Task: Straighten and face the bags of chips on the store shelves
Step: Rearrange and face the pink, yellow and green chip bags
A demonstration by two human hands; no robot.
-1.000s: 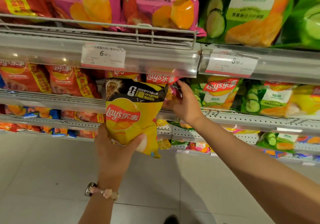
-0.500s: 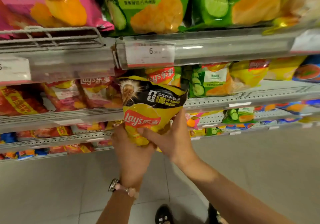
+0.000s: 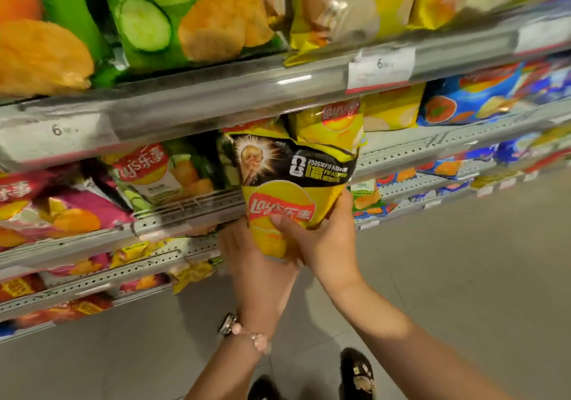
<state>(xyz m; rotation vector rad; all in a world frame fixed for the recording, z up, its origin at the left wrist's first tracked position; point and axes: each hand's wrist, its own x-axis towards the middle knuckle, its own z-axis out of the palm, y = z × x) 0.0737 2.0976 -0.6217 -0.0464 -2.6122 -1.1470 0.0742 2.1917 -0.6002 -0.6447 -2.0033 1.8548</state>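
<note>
Together, two hands gripped one chip bag [image 3: 290, 183] before the second shelf [image 3: 191, 211], the right hand [image 3: 321, 239] curled round it at four o'clock, the left hand [image 3: 247, 260] clasping its base at seven o'clock: yellow, black-banded on top, red logo facing outward.

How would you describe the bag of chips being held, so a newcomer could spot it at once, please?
Look below the price rail, in front of the middle shelf. There both hands, left and right, grip the yellow bag. Unlike its neighbours, it carries a black band with a golden trophy across the top.
</note>
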